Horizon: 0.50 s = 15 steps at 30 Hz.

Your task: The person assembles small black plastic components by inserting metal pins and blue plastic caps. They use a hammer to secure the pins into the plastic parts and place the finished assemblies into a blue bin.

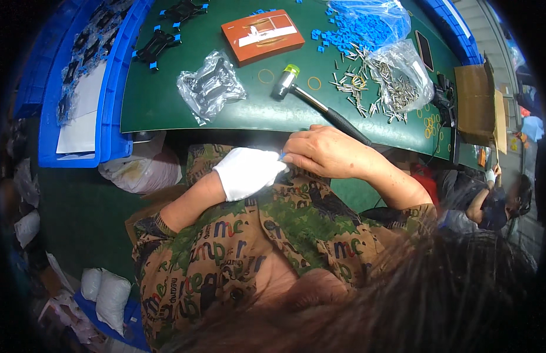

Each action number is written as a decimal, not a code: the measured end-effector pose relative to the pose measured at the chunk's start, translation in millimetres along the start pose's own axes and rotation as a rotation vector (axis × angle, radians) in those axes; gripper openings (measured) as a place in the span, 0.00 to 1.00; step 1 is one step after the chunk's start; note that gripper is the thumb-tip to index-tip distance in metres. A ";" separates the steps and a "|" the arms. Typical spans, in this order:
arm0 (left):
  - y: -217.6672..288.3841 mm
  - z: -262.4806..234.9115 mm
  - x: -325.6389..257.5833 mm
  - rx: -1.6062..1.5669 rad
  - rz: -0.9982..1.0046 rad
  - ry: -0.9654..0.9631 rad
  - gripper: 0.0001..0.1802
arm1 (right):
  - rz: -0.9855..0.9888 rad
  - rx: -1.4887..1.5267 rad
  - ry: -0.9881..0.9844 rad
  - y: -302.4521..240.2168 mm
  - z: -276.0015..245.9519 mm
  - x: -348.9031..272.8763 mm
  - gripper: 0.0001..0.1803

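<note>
My left hand (249,173), in a white glove, and my bare right hand (323,152) meet just off the table's near edge, above my lap. Between their closed fingertips a bit of a small blue plastic piece (281,156) shows. Most of it is hidden by the fingers, and whether anything else is held with it cannot be seen. In front of my hands on the green table (161,109) lies a mallet (314,100) with a yellow-green face and a black grip, its handle end hanging over the edge near my right hand.
Blue pieces (361,26) and metal pins (352,82) lie heaped at the right, partly in plastic bags. A bagged black part (211,88), a red-brown box (264,36) and black frames with blue corners (157,47) sit leftward. Blue crates (111,117) flank the table; a co-worker (484,200) is far right.
</note>
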<state>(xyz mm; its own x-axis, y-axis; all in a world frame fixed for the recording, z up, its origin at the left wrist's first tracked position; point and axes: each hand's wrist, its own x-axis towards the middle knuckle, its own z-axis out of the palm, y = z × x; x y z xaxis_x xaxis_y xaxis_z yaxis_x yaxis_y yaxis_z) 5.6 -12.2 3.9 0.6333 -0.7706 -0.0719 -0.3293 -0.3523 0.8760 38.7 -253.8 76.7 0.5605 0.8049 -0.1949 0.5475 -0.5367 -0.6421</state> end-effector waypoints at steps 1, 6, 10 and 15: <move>-1.2 0.7 -0.5 0.002 0.006 -0.002 0.15 | -0.004 0.008 0.007 0.0 -0.1 -0.1 0.14; -2.8 3.5 0.2 0.141 0.068 -0.031 0.12 | 0.016 0.062 -0.034 2.9 4.4 -1.8 0.16; 5.5 3.9 1.5 0.048 -0.024 -0.125 0.13 | 0.041 0.047 -0.101 -4.0 8.4 -3.8 0.16; 4.8 4.1 1.5 -0.188 -0.171 -0.178 0.16 | 0.020 0.209 -0.143 15.8 21.6 -3.2 0.21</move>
<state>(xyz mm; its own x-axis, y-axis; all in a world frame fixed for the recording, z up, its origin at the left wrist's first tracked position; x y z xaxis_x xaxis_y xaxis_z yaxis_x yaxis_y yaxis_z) 2.1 -17.2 6.0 0.5304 -0.7954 -0.2933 -0.0828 -0.3930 0.9158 32.1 -259.4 51.1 0.4682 0.8303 -0.3023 0.3884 -0.5007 -0.7736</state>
